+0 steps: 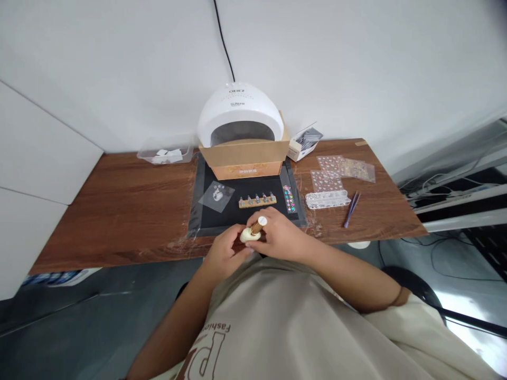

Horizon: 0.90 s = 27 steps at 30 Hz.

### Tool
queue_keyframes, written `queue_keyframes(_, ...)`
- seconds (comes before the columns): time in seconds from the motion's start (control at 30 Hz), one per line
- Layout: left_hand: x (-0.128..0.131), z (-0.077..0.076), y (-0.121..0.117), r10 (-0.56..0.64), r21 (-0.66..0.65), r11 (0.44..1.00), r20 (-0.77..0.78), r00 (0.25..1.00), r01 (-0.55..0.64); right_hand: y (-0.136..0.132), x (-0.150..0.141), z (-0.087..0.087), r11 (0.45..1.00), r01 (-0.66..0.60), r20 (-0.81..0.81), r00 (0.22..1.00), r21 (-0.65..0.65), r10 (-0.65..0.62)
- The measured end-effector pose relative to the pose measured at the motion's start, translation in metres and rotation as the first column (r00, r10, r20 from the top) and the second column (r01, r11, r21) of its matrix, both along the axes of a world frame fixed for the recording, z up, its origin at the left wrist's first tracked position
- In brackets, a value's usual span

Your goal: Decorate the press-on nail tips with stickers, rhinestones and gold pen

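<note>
A small cream-coloured nail polish bottle is tilted between my hands at the table's front edge. Its gold cap with a white top leans up to the right. Around the bottle's right side and the cap, the fingers of my right hand are closed. Gripping the bottle from the left is my left hand, thumb and fingers against it. Just beyond, several decorated false nails stand on a wooden strip. A clear sachet lies left of them, a gem strip right, all on a black mat.
A white nail lamp rests on a cardboard box at the back. Around it are a clear tray and a small white box. To the right lie sticker sheets, a clear bead case and purple tweezers.
</note>
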<state>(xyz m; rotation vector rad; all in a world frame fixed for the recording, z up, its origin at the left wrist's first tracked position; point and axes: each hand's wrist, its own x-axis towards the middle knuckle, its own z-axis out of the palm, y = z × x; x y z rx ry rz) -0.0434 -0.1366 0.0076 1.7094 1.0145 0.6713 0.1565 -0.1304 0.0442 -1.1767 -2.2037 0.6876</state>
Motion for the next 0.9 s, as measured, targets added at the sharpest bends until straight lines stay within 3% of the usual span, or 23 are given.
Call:
queue_keyframes(0.1,0.0,-0.004,0.002,0.052,-0.103,0.994,0.05,0.997,-0.047,0.004,-0.004,0.008,0.999,-0.035,0.021,0.999,-0.031,0.036)
queue_keyframes(0.2,-0.001,-0.007,0.006,0.082,-0.101,0.992,0.093,0.992,-0.072,0.009,-0.006,0.014,0.998,-0.067,0.043,0.997,-0.019,0.068)
queue_keyframes(0.37,-0.003,0.005,0.024,0.091,0.176,0.98,0.023,0.996,-0.094,0.022,-0.007,0.02,0.993,-0.071,-0.03,0.997,0.092,0.074)
queue_keyframes(0.5,0.005,0.033,0.059,-0.01,0.404,0.914,-0.074,0.997,0.039,0.041,-0.003,0.025,0.993,-0.01,-0.137,0.99,0.12,0.027)
queue_keyframes(0.63,0.019,0.05,0.103,-0.116,0.493,0.857,-0.105,0.988,0.153,0.065,0.01,0.027,0.977,0.084,-0.302,0.953,0.198,-0.02)
queue_keyframes(0.77,0.03,0.046,0.134,-0.173,0.521,0.835,-0.055,0.983,0.176,0.079,0.026,0.025,0.944,0.179,-0.428,0.903,0.276,-0.046)
queue_keyframes(0.9,0.032,0.035,0.145,-0.27,0.556,0.795,-0.032,0.962,0.241,0.084,0.034,0.024,0.96,0.105,-0.44,0.898,0.259,0.021)
